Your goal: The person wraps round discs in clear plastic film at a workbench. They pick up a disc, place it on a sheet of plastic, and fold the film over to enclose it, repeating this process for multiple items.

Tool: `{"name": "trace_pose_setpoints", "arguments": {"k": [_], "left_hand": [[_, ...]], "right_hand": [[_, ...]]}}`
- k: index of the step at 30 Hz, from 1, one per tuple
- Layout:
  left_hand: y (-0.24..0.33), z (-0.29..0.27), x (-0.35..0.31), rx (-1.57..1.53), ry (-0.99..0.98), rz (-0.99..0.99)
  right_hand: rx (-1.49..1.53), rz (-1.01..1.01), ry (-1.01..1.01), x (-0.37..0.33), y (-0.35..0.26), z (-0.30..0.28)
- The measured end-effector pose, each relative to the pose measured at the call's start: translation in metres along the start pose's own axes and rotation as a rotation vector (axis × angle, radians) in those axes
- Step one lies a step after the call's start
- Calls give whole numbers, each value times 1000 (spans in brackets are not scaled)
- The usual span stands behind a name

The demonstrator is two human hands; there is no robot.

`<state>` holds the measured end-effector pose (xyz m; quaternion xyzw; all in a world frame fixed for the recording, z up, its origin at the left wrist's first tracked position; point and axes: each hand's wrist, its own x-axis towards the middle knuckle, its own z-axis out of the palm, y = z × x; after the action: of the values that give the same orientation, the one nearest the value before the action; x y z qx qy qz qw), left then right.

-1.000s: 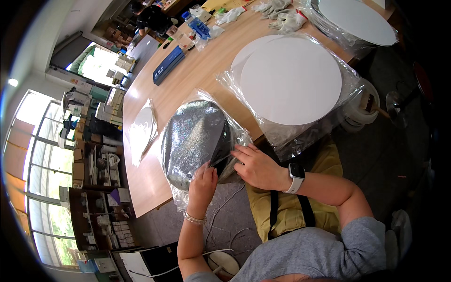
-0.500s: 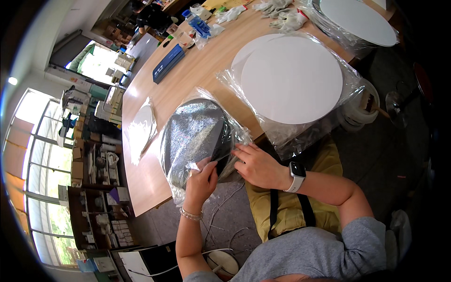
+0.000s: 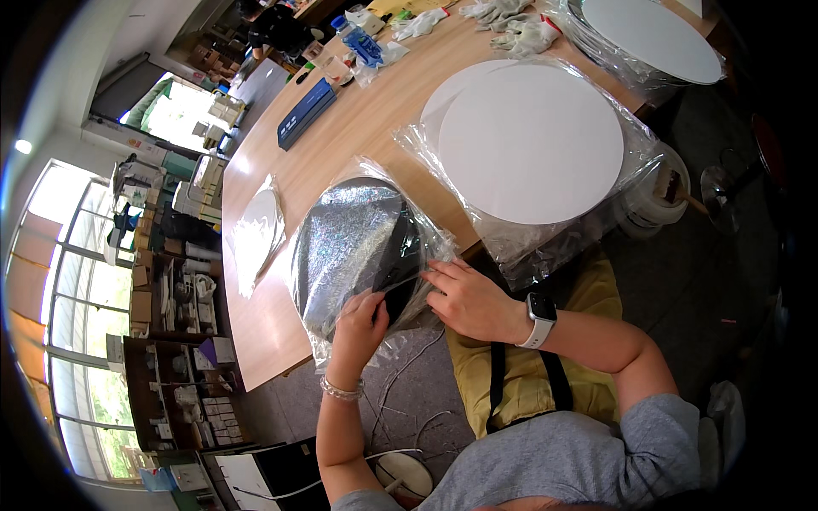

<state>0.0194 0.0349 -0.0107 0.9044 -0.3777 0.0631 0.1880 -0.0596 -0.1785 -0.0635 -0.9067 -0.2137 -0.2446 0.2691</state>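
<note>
- At the near edge of a wooden table [image 3: 274, 341], a dark disc [image 3: 348, 226] lay in a wrinkled clear bag [image 3: 321, 347], its top bright with reflected light
- The left hand [image 3: 359, 326], with a beaded bracelet [image 3: 342, 391] at the wrist, bent its fingers and thumb over the plastic at the disc's lower side; whether that grip pinched a fold or only pressed on it could not be told
- The right hand [image 3: 471, 300], a pale-strapped watch [image 3: 540, 319] at its wrist, reached onto the bag's right side; its grip could not be read either, the fingertips lost among shiny creases
- The step in hand appeared to be adjusting the plastic around the disc, the right hand seeming to steady it for the left
- The next move seemed to call for a light, even pull on the loose plastic, with the far side held firm
- Nearby, a large white disc [image 3: 532, 145] lay amid clear plastic, and a long blue box [image 3: 307, 114] sat farther up the table
</note>
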Motion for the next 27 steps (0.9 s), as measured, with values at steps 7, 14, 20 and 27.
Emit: {"name": "trace_pose_setpoints", "arguments": {"k": [7,14,20,27], "left_hand": [[-2,9,-6,110,56,-19],[9,-1,1,94,-67,59],[3,-3,5,63,-107,-25],[10,-10,9,-63,-148,-97]], "right_hand": [[2,0,16,0,0,1],[5,-2,23,0,0,1],[12,0,16,1,2,2],[13,3,29,0,2,1]]}}
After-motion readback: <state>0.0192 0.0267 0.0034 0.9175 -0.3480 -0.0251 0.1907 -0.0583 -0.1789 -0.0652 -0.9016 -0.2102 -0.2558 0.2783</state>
